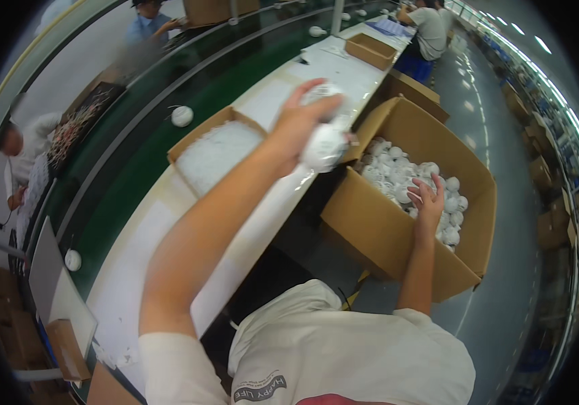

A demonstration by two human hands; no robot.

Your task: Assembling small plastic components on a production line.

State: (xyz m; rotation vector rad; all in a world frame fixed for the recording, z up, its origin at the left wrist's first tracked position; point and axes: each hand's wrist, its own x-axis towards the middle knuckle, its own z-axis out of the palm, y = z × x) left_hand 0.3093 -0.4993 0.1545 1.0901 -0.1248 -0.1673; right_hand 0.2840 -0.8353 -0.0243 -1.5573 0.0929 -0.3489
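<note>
My left hand [297, 128] is raised over the edge of the white workbench, its fingers closed around two round white plastic pieces. One piece [324, 147] hangs below the palm on the box side. The other [323, 92] shows past the fingertips and is blurred by motion. A large cardboard box [363, 219] stands to the right of the bench. Inside it lies a heap of similar round white pieces [397, 169], some with thin wires. My right hand [427, 200] reaches into this box just over the heap, with fingers apart and slightly bent.
On the bench, a shallow cardboard tray [262, 128] holds small clear-white parts. Another tray [370, 50] sits farther along. A green conveyor belt [147, 145] runs on the left, carrying spaced white pieces [182, 116]. Other people sit across the belt and at the far bench end.
</note>
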